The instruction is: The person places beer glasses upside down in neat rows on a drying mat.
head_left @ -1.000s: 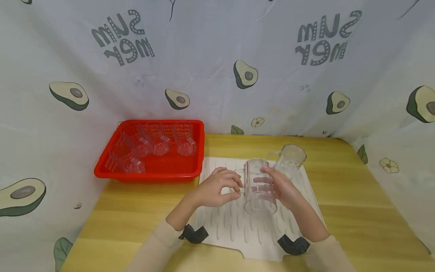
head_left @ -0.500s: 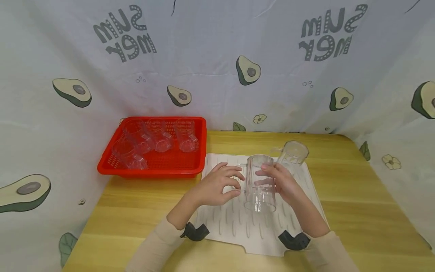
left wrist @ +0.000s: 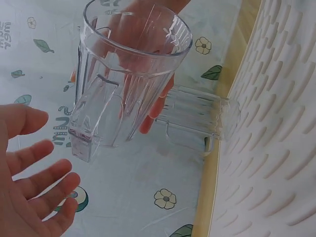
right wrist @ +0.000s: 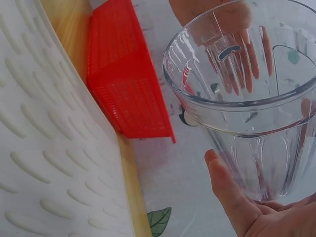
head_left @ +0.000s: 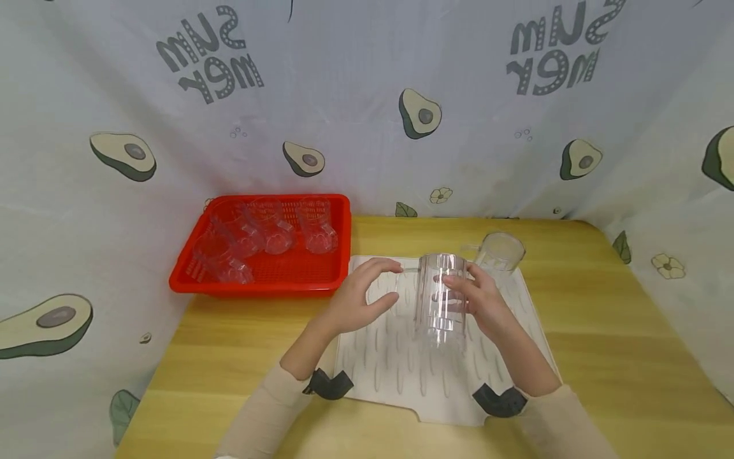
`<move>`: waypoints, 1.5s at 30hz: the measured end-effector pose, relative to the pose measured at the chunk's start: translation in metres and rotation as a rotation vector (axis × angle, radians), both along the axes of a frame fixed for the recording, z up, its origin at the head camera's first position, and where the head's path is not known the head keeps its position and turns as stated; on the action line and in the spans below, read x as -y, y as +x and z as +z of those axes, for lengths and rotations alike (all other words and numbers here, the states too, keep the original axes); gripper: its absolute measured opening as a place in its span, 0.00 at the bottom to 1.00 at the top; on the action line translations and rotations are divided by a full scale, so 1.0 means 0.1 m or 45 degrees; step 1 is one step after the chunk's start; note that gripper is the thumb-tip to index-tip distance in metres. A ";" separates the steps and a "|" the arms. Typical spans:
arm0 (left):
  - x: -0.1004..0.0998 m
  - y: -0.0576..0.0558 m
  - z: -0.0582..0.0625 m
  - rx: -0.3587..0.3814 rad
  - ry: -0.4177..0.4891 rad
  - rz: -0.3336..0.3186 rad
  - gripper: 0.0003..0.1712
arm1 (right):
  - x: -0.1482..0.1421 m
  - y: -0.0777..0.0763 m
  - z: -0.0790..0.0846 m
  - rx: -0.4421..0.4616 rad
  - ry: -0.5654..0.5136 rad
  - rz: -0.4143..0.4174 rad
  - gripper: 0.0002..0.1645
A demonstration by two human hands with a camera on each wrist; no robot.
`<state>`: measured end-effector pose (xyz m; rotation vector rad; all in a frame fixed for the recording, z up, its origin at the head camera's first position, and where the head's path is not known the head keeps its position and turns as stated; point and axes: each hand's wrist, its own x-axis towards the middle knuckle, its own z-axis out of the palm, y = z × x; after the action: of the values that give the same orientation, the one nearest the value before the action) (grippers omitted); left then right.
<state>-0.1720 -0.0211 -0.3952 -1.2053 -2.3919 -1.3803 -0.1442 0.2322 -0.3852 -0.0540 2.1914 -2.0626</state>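
My right hand [head_left: 486, 299] grips a clear plastic mug [head_left: 438, 293] by its side, above a white ridged draining mat [head_left: 401, 376]. The mug is tilted, with its open rim toward me and its handle [left wrist: 91, 121] pointing left. Beside that handle, my left hand [head_left: 358, 296] is held with thumb and fingers spread apart. A gap shows between its fingertips and the mug in the left wrist view. Another clear mug [head_left: 500, 255] stands at the mat's far right corner.
A red plastic basket [head_left: 287, 290] with several clear mugs [head_left: 317, 229] lying in it sits at the back left of the wooden table [head_left: 608, 357]. A white curtain [head_left: 355, 76] printed with avocados hangs behind and at both sides.
My left thumb and fingers have spread wider around the handle side. The mug in my right hand has tilted, and its rim now shows less from above.
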 end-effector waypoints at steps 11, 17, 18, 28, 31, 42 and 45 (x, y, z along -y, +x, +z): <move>-0.05 0.18 -0.31 0.450 0.071 0.029 0.29 | 0.03 0.25 -0.24 -0.099 0.061 -0.021 0.32; -0.04 0.32 -0.37 0.559 -0.001 0.013 0.23 | 0.08 0.41 -0.30 -0.115 0.038 0.002 0.33; -0.04 0.33 -0.37 0.566 0.002 0.012 0.23 | 0.08 0.41 -0.30 -0.127 0.035 0.008 0.33; -0.08 0.19 -0.23 0.554 0.041 -0.003 0.23 | 0.07 0.37 -0.23 -0.334 0.129 -0.015 0.38; -0.09 0.16 -0.20 0.543 0.036 -0.012 0.23 | 0.06 0.36 -0.22 -0.396 0.131 -0.005 0.41; -0.17 -0.01 -0.08 0.410 0.086 0.006 0.19 | 0.00 0.23 -0.06 -0.610 0.329 -0.014 0.52; -0.15 -0.04 -0.06 0.372 0.109 0.011 0.17 | 0.02 0.20 -0.04 -0.601 0.358 0.001 0.55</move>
<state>-0.1764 -0.0059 -0.4012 -1.0328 -2.4858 -1.7438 -0.1243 0.2305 -0.3888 -0.5645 2.7247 -1.8622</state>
